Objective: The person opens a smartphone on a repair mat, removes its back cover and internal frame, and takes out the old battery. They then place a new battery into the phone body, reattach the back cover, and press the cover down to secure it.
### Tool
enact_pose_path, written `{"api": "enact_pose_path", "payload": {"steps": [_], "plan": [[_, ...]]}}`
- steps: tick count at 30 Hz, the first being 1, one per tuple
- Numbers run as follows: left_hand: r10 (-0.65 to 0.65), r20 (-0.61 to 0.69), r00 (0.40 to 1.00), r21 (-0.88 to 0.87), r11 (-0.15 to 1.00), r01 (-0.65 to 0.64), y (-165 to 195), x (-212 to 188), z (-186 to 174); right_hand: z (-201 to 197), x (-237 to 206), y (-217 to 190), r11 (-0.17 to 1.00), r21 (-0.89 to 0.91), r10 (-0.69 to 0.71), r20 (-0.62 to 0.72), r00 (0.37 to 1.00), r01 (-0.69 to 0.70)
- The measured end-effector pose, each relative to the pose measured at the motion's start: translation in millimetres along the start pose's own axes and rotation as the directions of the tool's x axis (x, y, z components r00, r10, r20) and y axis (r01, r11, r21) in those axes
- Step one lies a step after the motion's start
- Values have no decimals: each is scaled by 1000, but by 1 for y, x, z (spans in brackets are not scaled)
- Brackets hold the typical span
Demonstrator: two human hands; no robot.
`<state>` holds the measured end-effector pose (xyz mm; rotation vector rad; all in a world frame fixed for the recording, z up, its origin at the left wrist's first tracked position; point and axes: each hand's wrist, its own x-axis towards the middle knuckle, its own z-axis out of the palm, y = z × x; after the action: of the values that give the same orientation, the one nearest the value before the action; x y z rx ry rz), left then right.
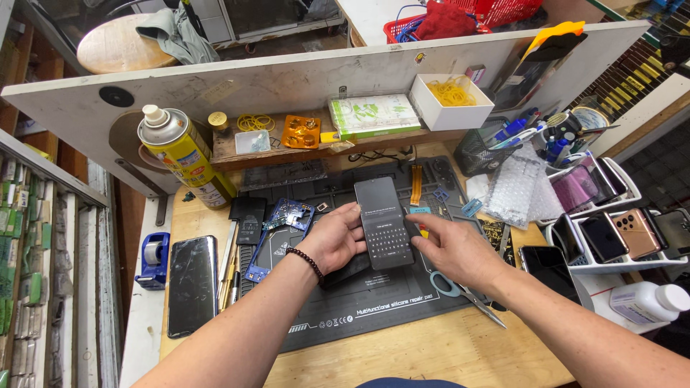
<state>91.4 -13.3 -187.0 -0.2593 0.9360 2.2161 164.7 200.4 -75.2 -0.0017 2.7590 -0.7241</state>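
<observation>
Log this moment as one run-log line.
left hand: holds smartphone, screen lit | right hand: touches smartphone's right edge | under: dark repair mat | nearby: scissors, spray can

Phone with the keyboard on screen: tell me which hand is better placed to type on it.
Probably the right hand: its fingers rest free at the phone edge, while the left hand grips the phone.

Lit black smartphone point(384, 223), screen up, above the dark repair mat point(374, 302)

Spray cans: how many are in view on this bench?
1. The yellow spray can stands upright at the back left of the bench, beside the grey mat, left of the phone in the hands. Others may be hidden behind the white board.
</observation>
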Motion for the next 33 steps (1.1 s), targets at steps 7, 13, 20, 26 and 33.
{"api": "enact_pose_path", "payload": {"steps": [7,13,20,26,33], "plan": [[3,-9,1000,0,1000,-3,0,-3,4,5,-2,10,998,29,-62,-28,998,62],[8,16,1000,5,1000,-8,-1,-2,3,-1,21,15,992,33,-117,-24,993,118],[19,41,999,-2,1000,-19,-3,4,-5,-3,81,5,982,-64,-173,35,984,175],[29,28,999,-37,999,-28,-4,10,-11,9,83,1,927,-157,-352,-43,935,341],[11,5,1000,-37,999,-11,-2,8,-9,7,26,7,998,-27,-62,22,998,63]]}}
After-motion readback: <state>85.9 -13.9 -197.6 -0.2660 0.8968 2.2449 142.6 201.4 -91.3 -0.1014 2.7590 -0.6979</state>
